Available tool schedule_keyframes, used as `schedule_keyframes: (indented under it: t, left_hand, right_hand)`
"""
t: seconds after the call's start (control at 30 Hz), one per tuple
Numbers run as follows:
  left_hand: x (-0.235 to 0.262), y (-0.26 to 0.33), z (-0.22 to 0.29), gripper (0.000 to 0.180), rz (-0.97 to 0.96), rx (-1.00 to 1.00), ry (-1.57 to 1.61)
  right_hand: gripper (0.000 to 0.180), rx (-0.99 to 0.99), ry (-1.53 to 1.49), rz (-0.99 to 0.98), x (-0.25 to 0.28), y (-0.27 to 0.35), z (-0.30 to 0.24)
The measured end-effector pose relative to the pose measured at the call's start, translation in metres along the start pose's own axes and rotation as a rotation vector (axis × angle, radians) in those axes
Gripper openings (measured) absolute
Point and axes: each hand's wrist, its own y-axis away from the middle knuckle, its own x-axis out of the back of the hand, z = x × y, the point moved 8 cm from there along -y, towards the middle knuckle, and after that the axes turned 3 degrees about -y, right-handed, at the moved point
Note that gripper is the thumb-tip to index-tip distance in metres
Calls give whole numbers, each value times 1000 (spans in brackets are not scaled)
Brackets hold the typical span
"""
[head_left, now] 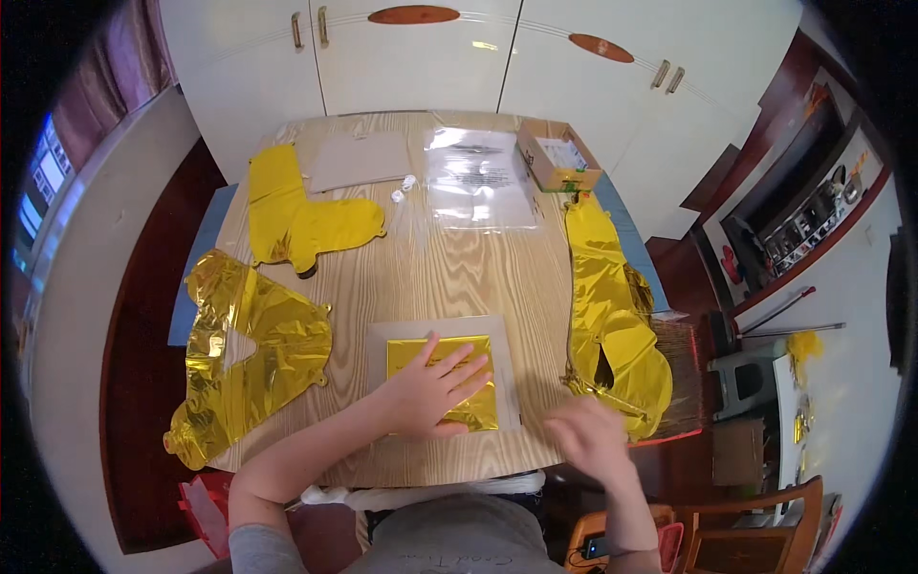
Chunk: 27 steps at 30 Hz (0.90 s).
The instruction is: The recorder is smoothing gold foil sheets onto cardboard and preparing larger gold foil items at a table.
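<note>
My left hand (427, 390) lies flat, fingers spread, on a folded gold foil balloon (483, 351). That folded square rests on a light grey sheet (377, 349) near the table's front edge. My right hand (591, 435) is over the front right edge of the table, its fingers bent and blurred, so its grip cannot be made out. Close beyond it, a flat gold foil balloon (598, 277) runs down the table's right side. Another gold foil balloon (273, 340) lies crumpled at the left, and an L-shaped gold one (287, 220) lies behind it.
On the wood-grain table (459, 277), a clear plastic bag (478, 182), a grey board (361, 158) and an open cardboard box (562, 177) stand at the back. Small white pieces (409, 182) lie between them. White cabinets (411, 67) border the far side; a wooden chair (746, 545) is at the lower right.
</note>
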Motion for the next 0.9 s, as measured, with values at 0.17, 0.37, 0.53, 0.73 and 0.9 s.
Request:
schedule_keyframes:
  t: [0.17, 0.37, 0.53, 0.73, 0.9]
  left_hand:
    - [9, 10, -7, 80, 14, 156, -14]
    - [1, 41, -11, 83, -16, 405, 18]
    - [-5, 45, -10, 88, -30, 428, 36]
    - [-5, 46, -12, 88, -37, 425, 39]
    - [11, 58, -7, 79, 24, 407, 67]
  right_hand:
    - [37, 136, 122, -140, -81, -29, -6]
    - [61, 222, 285, -380, -114, -40, 0]
    - [77, 283, 380, -374, -121, -37, 5]
    - [80, 292, 384, -396, -124, -38, 6]
    - [68, 216, 238, -367, -92, -47, 1]
